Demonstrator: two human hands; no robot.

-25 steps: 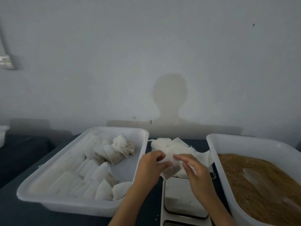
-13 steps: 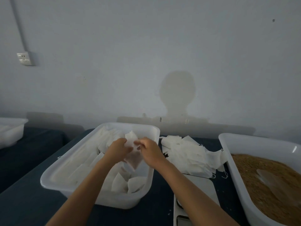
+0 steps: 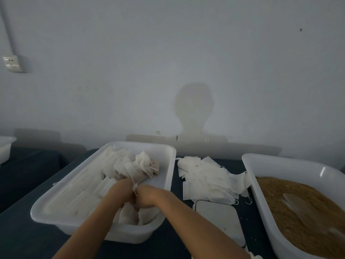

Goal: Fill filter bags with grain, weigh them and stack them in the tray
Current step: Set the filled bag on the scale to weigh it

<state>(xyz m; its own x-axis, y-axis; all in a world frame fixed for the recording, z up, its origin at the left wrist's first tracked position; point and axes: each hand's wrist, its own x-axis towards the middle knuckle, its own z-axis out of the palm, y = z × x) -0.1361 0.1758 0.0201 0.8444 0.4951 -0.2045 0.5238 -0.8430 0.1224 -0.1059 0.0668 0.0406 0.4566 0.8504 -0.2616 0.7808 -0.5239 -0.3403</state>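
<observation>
A white tray [image 3: 164, 165] at centre left holds several filled filter bags [image 3: 138, 166] in rows. My left hand [image 3: 119, 192] and my right hand [image 3: 147, 196] are low inside the tray's near right part, knuckles together. Both pinch the top of one filled filter bag [image 3: 134, 186], whose body is mostly hidden under my hands. A loose pile of empty filter bags [image 3: 205, 179] lies on the dark table right of the tray. The grain tub [image 3: 261, 165] at far right holds brown grain [image 3: 276, 195] with a pale scoop [image 3: 302, 206] lying in it.
A white scale [image 3: 216, 217] sits between the tray and the grain tub, near my right forearm. Another white tub [image 3: 5, 146] shows at the far left edge. A wall with a socket [image 3: 11, 63] stands right behind the table.
Both hands carried the filled bag from above the scale leftwards over the tray, then lowered it down into the tray's near right part.
</observation>
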